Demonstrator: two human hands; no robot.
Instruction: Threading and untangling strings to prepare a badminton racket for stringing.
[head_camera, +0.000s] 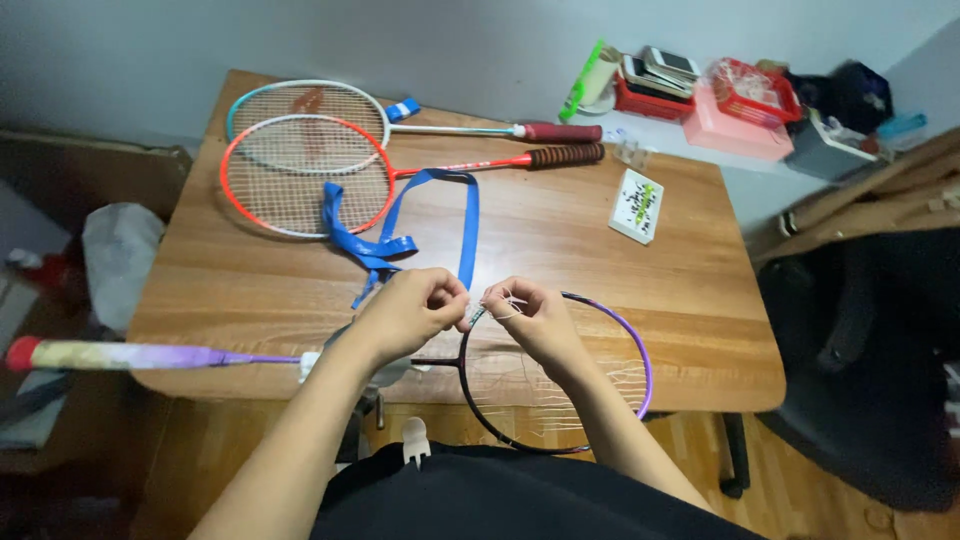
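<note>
Both grips pinched shut on thin white racket string (503, 300): left hand (412, 312), right hand (530, 318). Beneath them, the purple-and-black badminton racket frame (640, 350) overhangs the wooden table (560, 240) edge. String looks light, limp, slippery; best pinched close to the frame.

A wooden table (620, 290) with rounded corners stood against a plain pale grey wall (300, 40), its grain running lengthwise under soft, even light. Beyond its far right corner a white ledge (660, 132) carried a pink box (735, 135), a red basket (755, 90) and stacked clutter. Wooden flooring (790, 490) showed below the right edge, near a dark chair (870, 370). On the left a brown cardboard box (60, 175) sat in shadow beside a crumpled grey bag (118, 255).
</note>
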